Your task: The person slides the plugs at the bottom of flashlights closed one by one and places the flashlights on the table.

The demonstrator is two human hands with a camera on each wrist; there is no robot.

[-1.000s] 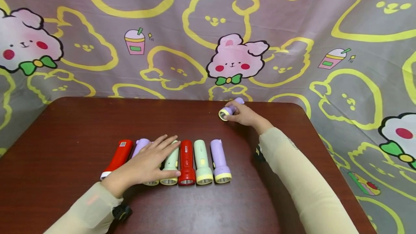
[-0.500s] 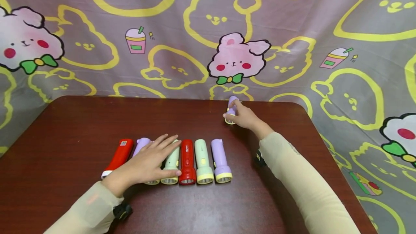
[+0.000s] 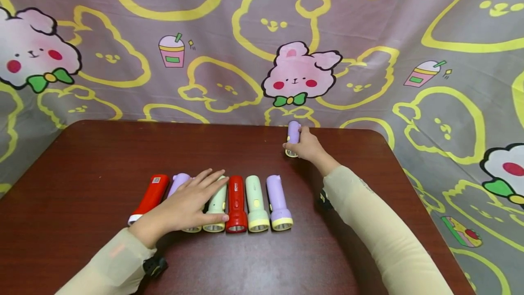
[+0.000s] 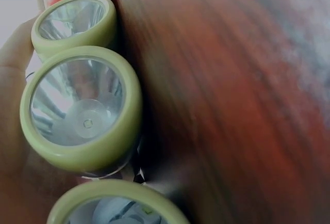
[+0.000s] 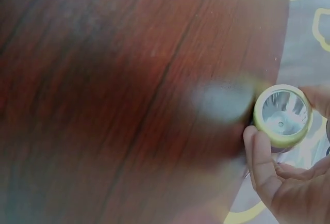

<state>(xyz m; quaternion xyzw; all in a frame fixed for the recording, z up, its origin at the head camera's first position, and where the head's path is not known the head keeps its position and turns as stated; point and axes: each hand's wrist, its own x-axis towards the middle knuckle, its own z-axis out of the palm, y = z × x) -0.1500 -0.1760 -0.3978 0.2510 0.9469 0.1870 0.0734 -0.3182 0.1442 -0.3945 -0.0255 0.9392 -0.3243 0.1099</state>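
At the table's far edge, my right hand (image 3: 308,144) holds a purple flashlight (image 3: 293,133) with a yellow rim, its tail pointing at the backdrop. In the right wrist view, fingers and thumb lie on either side of its round lens (image 5: 282,116). My left hand (image 3: 190,204) rests palm down with spread fingers across a row of flashlights. Beneath it are a partly hidden purple flashlight (image 3: 179,181) and a light green flashlight (image 3: 217,208); its thumb tip reaches a red flashlight (image 3: 236,204). Yellow-rimmed lenses (image 4: 80,110) line up beside this hand in the left wrist view.
Right of the red one lie another light green flashlight (image 3: 255,204) and another purple flashlight (image 3: 279,204). A red flashlight with a white rim (image 3: 153,197) slants at the row's left end. A cartoon-printed cloth (image 3: 221,35) hangs behind the brown table (image 3: 123,149).
My right hand has turned the purple flashlight from a slant to nearly straight, lens toward me, and shifted it slightly right. The left hand and the row stay put.
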